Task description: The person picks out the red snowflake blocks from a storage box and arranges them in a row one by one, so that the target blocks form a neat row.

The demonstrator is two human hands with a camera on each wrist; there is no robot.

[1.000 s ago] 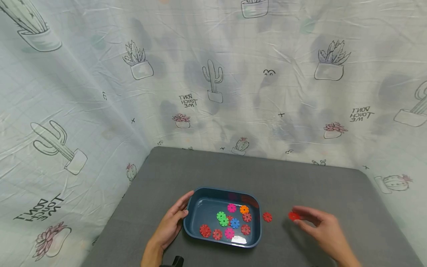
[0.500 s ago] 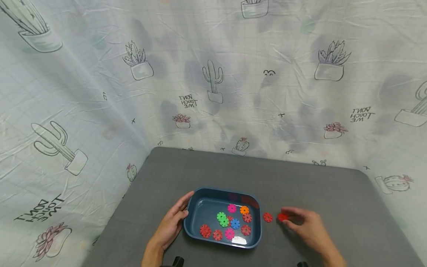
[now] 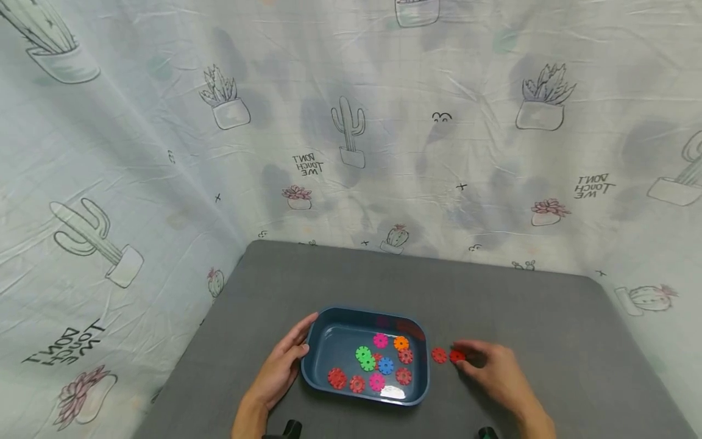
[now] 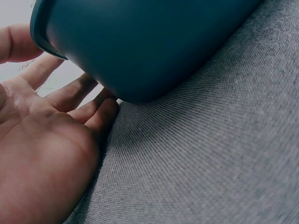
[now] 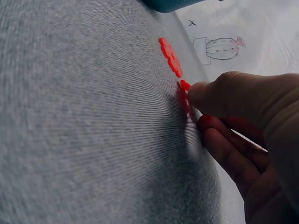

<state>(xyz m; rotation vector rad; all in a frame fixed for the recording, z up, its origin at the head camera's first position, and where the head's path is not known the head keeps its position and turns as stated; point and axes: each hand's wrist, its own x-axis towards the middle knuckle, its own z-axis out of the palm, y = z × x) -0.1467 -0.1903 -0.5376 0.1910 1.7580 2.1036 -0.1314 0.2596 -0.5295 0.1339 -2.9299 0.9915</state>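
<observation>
At the left end of a blue tray [image 3: 334, 344], my left hand [image 3: 280, 369] holds the side, thumb at the rim and fingers along the outer wall [image 4: 135, 60]. My right hand [image 3: 496, 372] pinches a red notched disc [image 3: 456, 355] between thumb and fingers, low over the cloth. In the right wrist view the thumb [image 5: 210, 95] partly covers this disc [image 5: 184, 95]. Another red notched disc [image 3: 439, 355] lies flat between it and the tray's right wall. Inside the tray are several notched discs: red, pink, an orange one [image 3: 401, 343], green, and a blue one [image 3: 386, 366].
Grey cloth [image 3: 329, 274] covers the table under the tray and hands. A pale curtain [image 3: 395, 152] printed with cacti stands behind the table and along both sides. Dark strap or camera parts [image 3: 292, 429] show at the bottom edge.
My right hand has moved left with the pinched red disc, bringing it beside the loose red disc near the tray. The left hand and the tray have stayed in place.
</observation>
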